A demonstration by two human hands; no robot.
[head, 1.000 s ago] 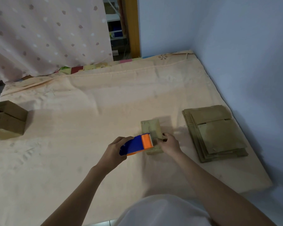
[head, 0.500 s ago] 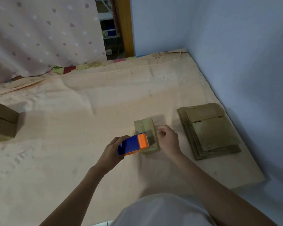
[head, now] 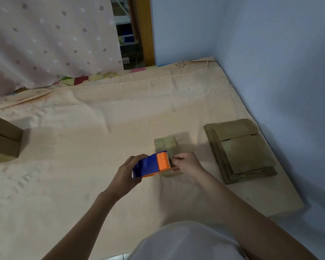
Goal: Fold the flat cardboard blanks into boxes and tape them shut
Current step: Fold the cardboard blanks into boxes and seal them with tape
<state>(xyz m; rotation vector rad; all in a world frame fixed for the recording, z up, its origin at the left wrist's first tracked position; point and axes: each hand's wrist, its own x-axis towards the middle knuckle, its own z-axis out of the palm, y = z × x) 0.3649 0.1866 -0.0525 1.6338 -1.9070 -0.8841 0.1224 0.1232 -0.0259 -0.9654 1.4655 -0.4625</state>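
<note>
Down on the peach bedsheet (head: 83, 147), both forearms reach in from the lower edge and meet at a small folded cardboard box (head: 166, 147). Left hand (head: 126, 173) is wrapped around the tape dispenser (head: 151, 165), fingers curled over its blue plastic body, the orange end with its toothed cutter laid against the box top. Right hand (head: 187, 163) sits just beside that cutter, fingers curled and pinching at the box's near edge right by the serrated blade; whether tape is between them is too small to tell. The box is squat and brown, a glossy strip running along its top. Well to the right, by the blue wall, lies the stack of flat cardboard blanks (head: 240, 152), matte and layered, edges stepped. Far left, another brown finished box (head: 2, 141) rests at the frame edge. Soft wrinkles and faint floral print cover the sheet.
</note>
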